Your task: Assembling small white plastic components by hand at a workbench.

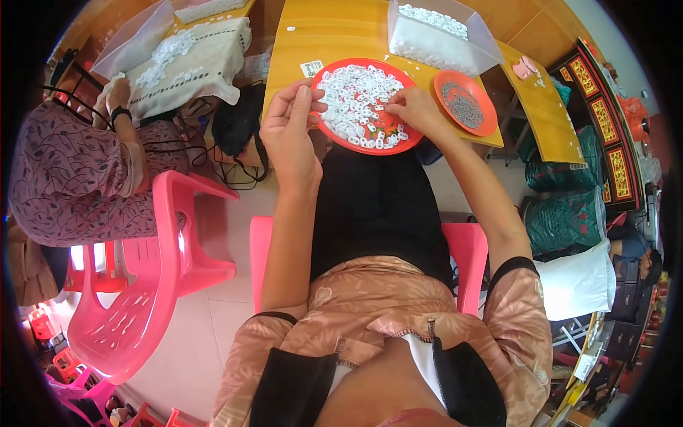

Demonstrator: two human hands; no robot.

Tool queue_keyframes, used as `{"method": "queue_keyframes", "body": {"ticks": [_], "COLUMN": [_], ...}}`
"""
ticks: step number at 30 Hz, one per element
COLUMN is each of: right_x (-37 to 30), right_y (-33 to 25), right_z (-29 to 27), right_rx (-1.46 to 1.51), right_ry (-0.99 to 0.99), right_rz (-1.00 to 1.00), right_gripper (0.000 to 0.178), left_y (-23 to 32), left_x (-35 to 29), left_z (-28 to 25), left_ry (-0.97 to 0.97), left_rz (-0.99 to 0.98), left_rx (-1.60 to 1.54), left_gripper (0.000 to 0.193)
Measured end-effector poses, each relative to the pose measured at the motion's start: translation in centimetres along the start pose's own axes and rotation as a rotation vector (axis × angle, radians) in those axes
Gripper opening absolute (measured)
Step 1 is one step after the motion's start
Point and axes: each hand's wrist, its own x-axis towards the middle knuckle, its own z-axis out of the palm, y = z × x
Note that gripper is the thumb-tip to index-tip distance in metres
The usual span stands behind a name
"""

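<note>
A round red tray (371, 147) at the table's near edge holds many small white plastic pieces (348, 96), oval with holes. At its left rim is my left hand (290, 132), the thumb raised and the fingers curled toward the pieces; what they hold, if anything, is too small to make out. My right hand (416, 112) reaches over the tray's right side. Its thumb and forefinger are pinched together just above the white pieces, and their tips hide whatever is between them. Right of that hand stands a red plate (486, 128) with small grey metal-looking parts (462, 104).
On the yellow table (327, 28), a clear bin (445, 53) of white pieces stands behind the tray. At the left, another person (85, 171) works by a cloth (206, 71) strewn with white pieces. An empty pink chair (171, 263) stands beside me; green sacks (565, 220) lie at the right.
</note>
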Motion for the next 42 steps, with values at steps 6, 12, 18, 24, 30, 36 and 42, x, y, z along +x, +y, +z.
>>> {"method": "queue_keyframes", "body": {"ticks": [6, 12, 18, 24, 30, 36, 42], "right_x": [-0.1, -0.9, -0.8, 0.2, -1.1, -4.3, -5.6], "right_y": [-0.2, -0.7, -1.2, -0.2, -1.0, -3.0, -5.8], "right_z": [0.5, 0.7, 0.6, 1.2, 0.8, -0.8, -2.1], "right_rx": [-0.080, -0.139, -0.174, -0.173, -0.002, 0.472, 0.833], "right_ry": [-0.018, -0.039, 0.000, 0.001, -0.035, -0.137, -0.358], "right_rz": [-0.021, -0.117, -0.108, -0.093, -0.158, -0.074, 0.045], "right_gripper": [0.017, 0.019, 0.019, 0.021, 0.020, 0.024, 0.022], "left_y": [-0.7, -3.4, -5.2, -5.7, -6.1, -6.4, -7.4], "left_x": [0.3, 0.3, 0.1, -0.1, -0.2, -0.6, -0.9], "left_z": [0.1, -0.5, -0.7, -0.4, -0.8, 0.2, -0.1], "left_ry": [-0.021, -0.068, -0.118, -0.141, -0.143, -0.227, -0.289], "left_rz": [-0.007, -0.077, -0.146, -0.173, -0.179, -0.199, -0.187], "left_rx": [0.007, 0.113, 0.187, 0.196, 0.189, 0.278, 0.237], "left_gripper": [0.017, 0.016, 0.015, 0.014, 0.017, 0.022, 0.016]}}
